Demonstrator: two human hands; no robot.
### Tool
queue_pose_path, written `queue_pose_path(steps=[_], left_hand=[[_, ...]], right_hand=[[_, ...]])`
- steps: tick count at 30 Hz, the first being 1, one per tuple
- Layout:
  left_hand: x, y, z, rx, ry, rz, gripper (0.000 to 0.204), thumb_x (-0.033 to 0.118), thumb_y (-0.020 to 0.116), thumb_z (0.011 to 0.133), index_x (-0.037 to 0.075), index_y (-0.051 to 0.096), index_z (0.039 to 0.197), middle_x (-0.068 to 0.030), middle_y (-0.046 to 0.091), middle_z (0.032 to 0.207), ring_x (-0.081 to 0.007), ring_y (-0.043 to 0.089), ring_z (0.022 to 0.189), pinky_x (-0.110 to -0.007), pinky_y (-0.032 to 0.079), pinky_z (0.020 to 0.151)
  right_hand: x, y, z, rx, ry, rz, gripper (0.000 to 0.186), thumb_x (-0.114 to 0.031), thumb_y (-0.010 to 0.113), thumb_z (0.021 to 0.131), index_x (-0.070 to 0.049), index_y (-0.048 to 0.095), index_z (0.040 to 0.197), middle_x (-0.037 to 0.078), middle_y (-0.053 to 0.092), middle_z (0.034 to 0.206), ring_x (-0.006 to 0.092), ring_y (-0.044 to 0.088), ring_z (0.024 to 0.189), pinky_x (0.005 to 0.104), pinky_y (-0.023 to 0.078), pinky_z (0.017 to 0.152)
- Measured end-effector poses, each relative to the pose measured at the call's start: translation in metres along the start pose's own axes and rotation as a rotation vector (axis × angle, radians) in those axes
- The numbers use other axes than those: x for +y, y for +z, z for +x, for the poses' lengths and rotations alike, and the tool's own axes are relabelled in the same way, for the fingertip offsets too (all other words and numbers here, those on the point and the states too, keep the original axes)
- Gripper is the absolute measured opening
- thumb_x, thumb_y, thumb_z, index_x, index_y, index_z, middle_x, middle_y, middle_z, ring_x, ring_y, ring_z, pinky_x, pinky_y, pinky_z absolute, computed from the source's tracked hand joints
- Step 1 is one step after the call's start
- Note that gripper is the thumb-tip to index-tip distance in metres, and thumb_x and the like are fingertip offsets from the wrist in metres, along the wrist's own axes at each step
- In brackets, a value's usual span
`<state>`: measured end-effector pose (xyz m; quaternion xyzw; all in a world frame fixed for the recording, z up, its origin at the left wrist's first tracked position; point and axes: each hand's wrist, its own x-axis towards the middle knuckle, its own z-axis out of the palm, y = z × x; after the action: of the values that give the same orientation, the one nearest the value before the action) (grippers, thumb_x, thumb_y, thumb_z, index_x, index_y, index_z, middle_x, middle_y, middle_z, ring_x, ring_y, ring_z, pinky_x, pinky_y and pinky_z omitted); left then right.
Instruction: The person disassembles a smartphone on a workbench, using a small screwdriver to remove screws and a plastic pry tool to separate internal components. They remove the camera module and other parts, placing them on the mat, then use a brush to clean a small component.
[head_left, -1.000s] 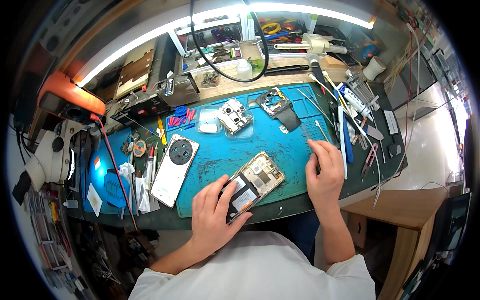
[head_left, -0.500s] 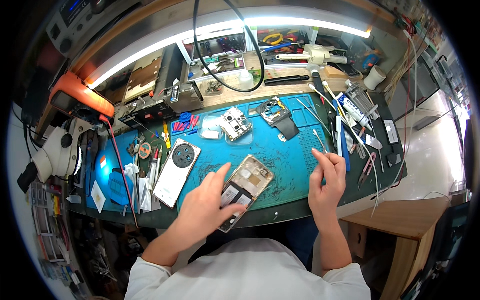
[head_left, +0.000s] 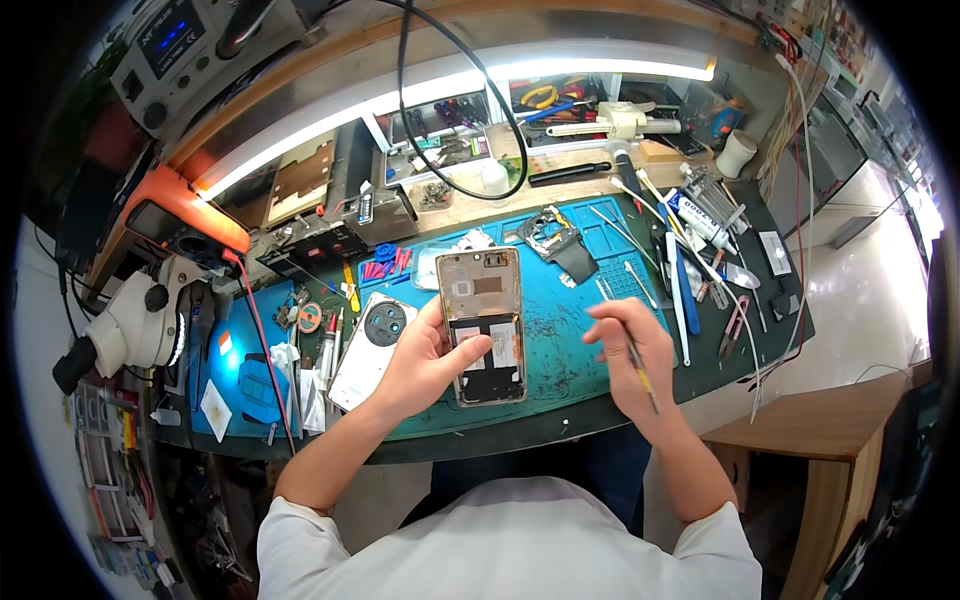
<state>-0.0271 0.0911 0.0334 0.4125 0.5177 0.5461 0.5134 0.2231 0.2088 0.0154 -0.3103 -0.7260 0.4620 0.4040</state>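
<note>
My left hand (head_left: 415,368) grips an opened phone housing (head_left: 497,300), holding it up over the mat with its inner side showing. The thumb lies across the dark lower section. My right hand (head_left: 640,350) is closed around a thin, pen-like tool (head_left: 637,362) with a yellowish band; its exact kind is unclear. The tool is apart from the housing. Left of the housing lies a white phone (head_left: 362,352) with a round dark camera module, partly behind my left hand. Beyond it, a clear plastic box (head_left: 426,268) is partly hidden by the housing.
A blue work mat (head_left: 560,350) covers the bench. A black phone part with a flex (head_left: 574,256) lies at its far side. Swabs, a white tube (head_left: 702,222) and pliers (head_left: 737,318) crowd the right. An orange multimeter (head_left: 185,220) and microscope (head_left: 125,325) stand left.
My left hand has lifted and straightened the phone housing, now held upright in front of me. My right hand now shows the thin tool in its fingers. The view has shifted slightly.
</note>
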Motion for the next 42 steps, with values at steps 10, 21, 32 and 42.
queue_pose_path(steps=[10, 21, 32, 42], left_hand=[[-0.007, -0.025, -0.002, 0.036, 0.005, -0.126, 0.053, 0.011, 0.064, 0.108, -0.002, 0.043, 0.155, -0.0125, 0.06, 0.148, -0.018, 0.061, 0.133, -0.037, 0.051, 0.113], [-0.003, -0.03, -0.011, 0.051, 0.009, -0.106, 0.056, 0.004, 0.058, 0.108, -0.002, 0.036, 0.159, -0.0119, 0.058, 0.15, -0.0187, 0.06, 0.136, -0.038, 0.049, 0.115], [-0.002, -0.032, -0.011, 0.017, -0.123, -0.186, 0.063, 0.001, 0.061, 0.101, 0.0, 0.038, 0.16, -0.0119, 0.06, 0.148, -0.0196, 0.062, 0.133, -0.04, 0.053, 0.11], [-0.005, -0.032, -0.008, -0.015, -0.121, -0.155, 0.061, -0.003, 0.058, 0.103, 0.0, 0.036, 0.16, -0.0114, 0.058, 0.15, -0.0182, 0.06, 0.135, -0.039, 0.05, 0.116]], right_hand=[[-0.01, 0.052, 0.061, -0.393, 0.07, 0.109, 0.033, -0.009, 0.07, 0.103, 0.002, 0.068, 0.134, 0.004, 0.073, 0.101, 0.0087, 0.068, 0.091, 0.0256, 0.056, 0.082], [-0.007, 0.064, 0.074, -0.45, 0.01, 0.139, 0.031, -0.01, 0.068, 0.104, 0.004, 0.068, 0.131, 0.006, 0.073, 0.107, 0.0109, 0.068, 0.098, 0.0275, 0.056, 0.087], [0.008, 0.069, 0.069, -0.399, 0.044, 0.149, 0.029, -0.014, 0.081, 0.096, 0.002, 0.071, 0.119, 0.003, 0.072, 0.086, 0.0081, 0.068, 0.074, 0.0266, 0.056, 0.067], [0.012, 0.071, 0.066, -0.365, 0.073, 0.144, 0.031, -0.013, 0.084, 0.093, 0.001, 0.072, 0.118, 0.003, 0.072, 0.086, 0.0074, 0.067, 0.072, 0.0259, 0.055, 0.066]])
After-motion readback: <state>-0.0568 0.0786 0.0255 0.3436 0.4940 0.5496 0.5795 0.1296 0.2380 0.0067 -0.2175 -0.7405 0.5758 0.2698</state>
